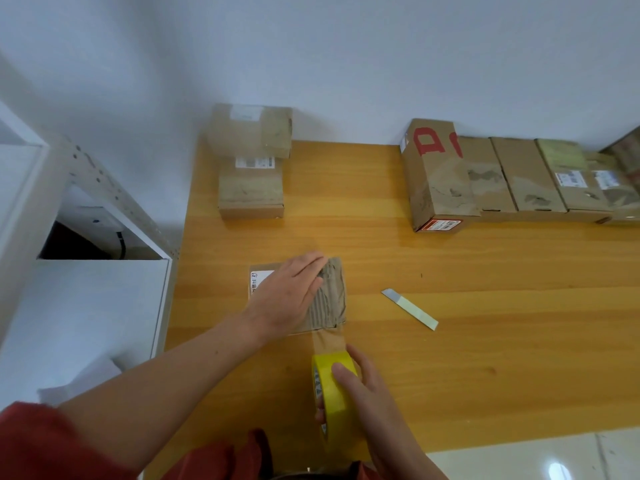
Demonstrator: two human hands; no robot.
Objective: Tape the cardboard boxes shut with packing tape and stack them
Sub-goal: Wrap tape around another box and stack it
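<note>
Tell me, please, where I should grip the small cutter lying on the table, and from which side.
The cutter lies flat on the table, grey blade tip pointing far-left; so probably best pinch its pale body across the long edges, from above, near the right end.

small box [334, 292] top mostly under left hand [287, 296] | rightmost box [627, 157] edge-cropped

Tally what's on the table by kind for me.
Cardboard boxes: at least 8 (1 being taped, 2 in the back stack, 5 in the right row, its far end cut off)
Tape roll: 1
Cutter: 1
Total: at least 10
</note>
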